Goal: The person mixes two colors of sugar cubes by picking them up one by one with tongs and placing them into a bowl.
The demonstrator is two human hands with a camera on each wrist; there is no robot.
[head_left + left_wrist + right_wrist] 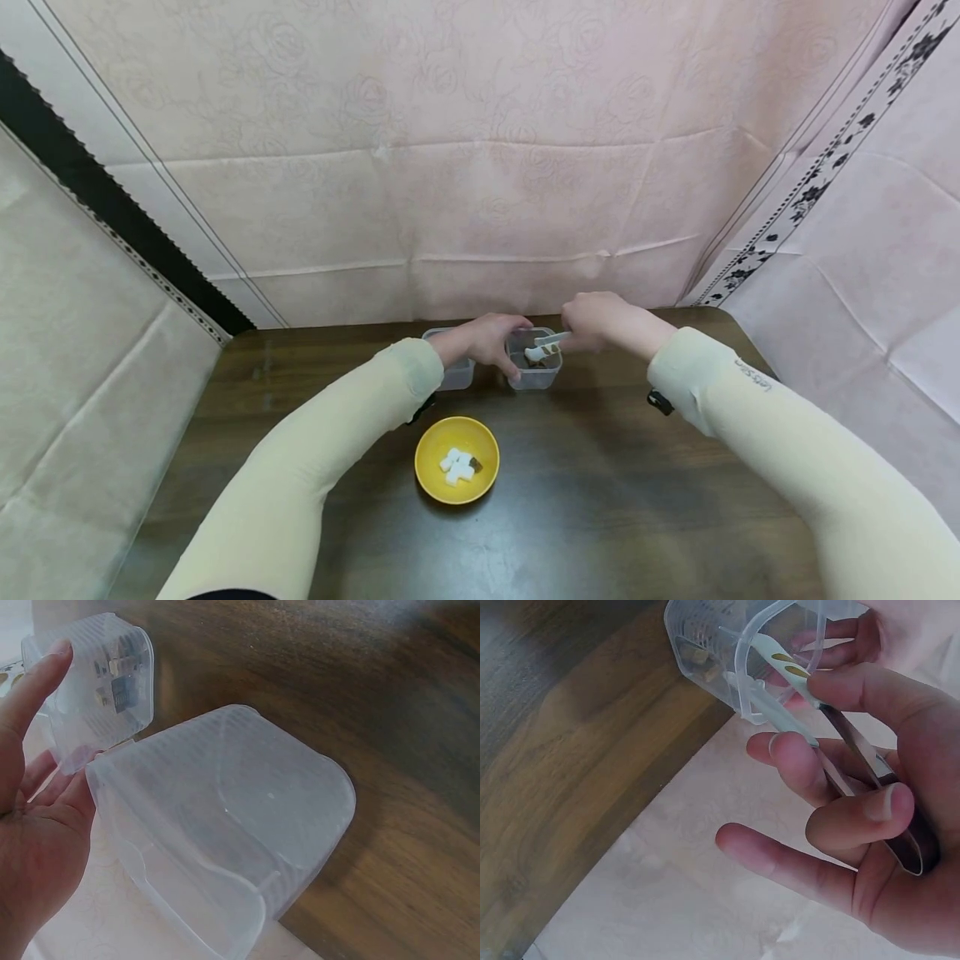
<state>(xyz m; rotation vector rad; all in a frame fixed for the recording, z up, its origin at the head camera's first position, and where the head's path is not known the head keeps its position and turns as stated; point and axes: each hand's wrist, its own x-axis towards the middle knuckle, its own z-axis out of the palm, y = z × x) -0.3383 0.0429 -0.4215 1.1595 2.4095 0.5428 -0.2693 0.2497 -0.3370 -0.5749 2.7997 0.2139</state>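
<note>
My right hand [602,322] holds small tongs [780,718] with pale green tips and metal arms, the bend lying against the palm. Their tips reach inside a clear plastic container [534,381]. Small brown pieces [697,656] lie in that container; whether the tips touch one I cannot tell. My left hand [491,339] grips the same container, its thumb on one side and fingers on the other. Beside it, under my left wrist, stands a second clear container [225,787]. Nearer to me a yellow bowl [457,495] holds several white cubes [460,472] and a brown piece [476,464].
The dark wooden table [600,517] carries everything. Its far edge runs just behind the containers. A pale patterned cloth [450,208] hangs behind the table, and more cloth hangs at both sides.
</note>
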